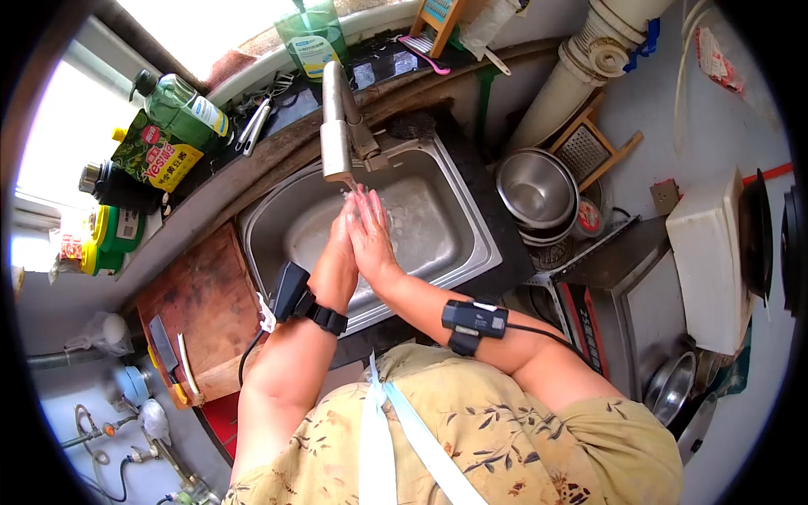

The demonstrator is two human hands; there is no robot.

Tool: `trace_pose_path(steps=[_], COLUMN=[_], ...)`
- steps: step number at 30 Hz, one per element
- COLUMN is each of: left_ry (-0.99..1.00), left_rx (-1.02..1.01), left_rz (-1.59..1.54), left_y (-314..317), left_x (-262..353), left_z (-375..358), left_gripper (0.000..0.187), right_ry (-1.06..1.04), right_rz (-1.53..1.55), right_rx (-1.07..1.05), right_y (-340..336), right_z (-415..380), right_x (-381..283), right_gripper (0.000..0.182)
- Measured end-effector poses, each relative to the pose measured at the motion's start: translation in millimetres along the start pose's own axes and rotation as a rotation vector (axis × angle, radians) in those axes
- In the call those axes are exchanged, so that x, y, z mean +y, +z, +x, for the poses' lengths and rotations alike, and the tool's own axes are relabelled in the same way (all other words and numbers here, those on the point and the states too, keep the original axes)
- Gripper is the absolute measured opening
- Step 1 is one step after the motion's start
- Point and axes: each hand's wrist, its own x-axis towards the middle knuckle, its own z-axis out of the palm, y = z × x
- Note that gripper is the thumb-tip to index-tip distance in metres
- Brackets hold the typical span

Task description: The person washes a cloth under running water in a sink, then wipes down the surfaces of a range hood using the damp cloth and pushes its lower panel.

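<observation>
My left hand [337,246] and my right hand [371,239] are pressed palm to palm under the spout of the metal faucet [335,139]. Their fingers are stretched out, pointing toward the faucet. Water appears to run onto the fingertips. Neither hand visibly holds anything, though the space between the palms is hidden. Below them lies the stainless steel sink [438,225], with a wet bottom. Each wrist or forearm wears a black strapped device.
Left of the sink, a wooden cutting board [189,290] bears a knife [166,349] and a pale stalk [188,364]. Green bottles [187,105] line the windowsill ledge. Metal bowls [537,189] are stacked at right, beside a thick white pipe [581,63].
</observation>
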Motion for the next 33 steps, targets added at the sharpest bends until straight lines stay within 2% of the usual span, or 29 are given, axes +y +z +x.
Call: trace_pose_path(steps=[1,2,3,5,7,9,10,11,13,15,17,18,19,21,24,27,29,30,31,33], left_ry=[-0.094,-0.186,-0.188,-0.081,-0.043,0.069,0.068,0.069,0.021,0.048,-0.054,-0.122,-0.122,-0.096,0.020,0.067,0.028,-0.008,0.014,0.072], left_rx=[-0.083,-0.164,-0.161,-0.072,-0.055,-0.129,-0.064,-0.065,0.057,0.035,-0.006,-0.218,-0.218,-0.054,-0.057,-0.057,0.001,0.042,0.062,0.071], left_rz=[0.005,0.009,0.012,0.053,0.114,-0.069,-0.079,-0.083,-0.129,-0.110,-0.147,-0.183,-0.181,0.009,0.004,-0.051,-0.059,-0.031,-0.033,0.015], left_y=[-1,-2,2,16,16,20,17,12,12,2,-4,-16,-14,2,21,23,23,24,26,34], left_x=[-2,-2,-4,-10,-11,-8,-4,-1,8,7,5,2,-1,-8,-13,-10,-1,6,11,15], left_z=[-6,-11,-18,-34,-36,-36,-31,-27,-27,-19,-13,-10,-14,-27,-42,-36,-30,-28,-26,-29], left_gripper=[0.041,0.041,0.041,0.038,0.033,0.024,0.026,0.026,0.031,0.037,0.036,0.035,0.035,0.034,0.035,0.034,0.038,0.040,0.041,0.039], right_ry=[-0.017,0.114,0.117,0.033,0.042,-0.018,0.045,0.043,0.004,0.007,0.009,0.040,0.069,0.022,0.000,0.221,0.209,0.111,0.097,-0.023], right_rz=[-0.043,-0.069,-0.067,-0.057,0.012,-0.059,0.114,0.111,0.145,0.105,0.064,0.089,0.116,0.097,0.063,0.234,0.203,0.334,0.426,0.291], right_rx=[0.022,0.083,0.084,0.161,0.110,0.009,-0.038,-0.040,-0.119,-0.093,-0.068,-0.039,-0.009,0.043,0.083,-0.002,-0.105,-0.076,-0.034,0.085], right_y=[-3,-5,-6,-8,-16,-19,-18,-16,-14,-9,-5,-2,1,2,-11,-21,-28,-22,-16,-11], right_z=[8,12,21,45,48,46,37,25,3,-12,-12,-7,0,24,47,46,21,10,1,-13], right_x=[-13,-28,-20,10,17,20,19,20,6,-13,-19,-16,-7,6,15,17,-8,-5,-8,-19], right_gripper=[0.044,0.042,0.042,0.037,0.035,0.035,0.038,0.038,0.041,0.043,0.045,0.045,0.045,0.042,0.040,0.039,0.042,0.043,0.042,0.038])
